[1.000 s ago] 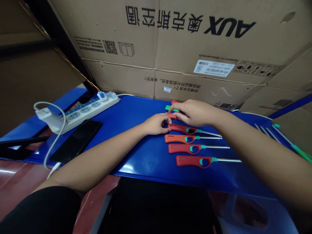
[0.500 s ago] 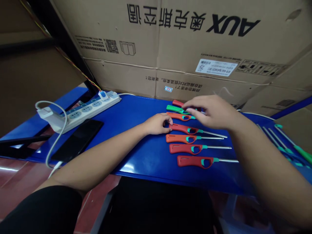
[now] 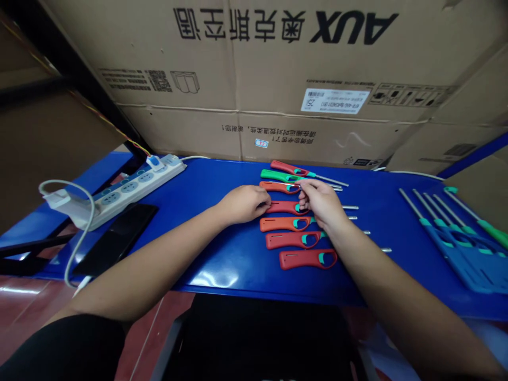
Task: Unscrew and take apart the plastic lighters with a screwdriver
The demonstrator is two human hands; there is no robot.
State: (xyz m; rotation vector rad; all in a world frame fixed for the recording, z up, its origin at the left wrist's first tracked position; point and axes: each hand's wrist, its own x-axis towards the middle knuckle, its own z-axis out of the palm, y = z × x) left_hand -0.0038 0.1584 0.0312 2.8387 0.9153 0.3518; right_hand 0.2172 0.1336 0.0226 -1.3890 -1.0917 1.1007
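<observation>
Several long-nosed gas lighters lie in a column on the blue table [image 3: 234, 270], handles left and metal tubes right. My left hand [image 3: 246, 203] has its fingers closed at the butt end of a red lighter [image 3: 283, 207] in the middle. My right hand [image 3: 320, 202] pinches a thin metal rod with a red end [image 3: 286, 183], which points left over an orange lighter [image 3: 273, 187]. Beyond are a green lighter [image 3: 273, 174] and a red lighter [image 3: 283, 167]. Nearer me lie an orange lighter [image 3: 281, 224] and two red ones. My right hand hides parts of some tubes.
A cardboard box [image 3: 270, 63] stands along the back edge. On the left are a power strip [image 3: 138, 188] with a white cable and a black phone [image 3: 119, 238]. Blue lighters [image 3: 456, 248] and a green lighter [image 3: 492, 233] lie at the right.
My right hand has come down and nearer, from over the far lighters to beside the middle red one. The thin rod now shows in its fingers. My left hand stays at the red lighter's end.
</observation>
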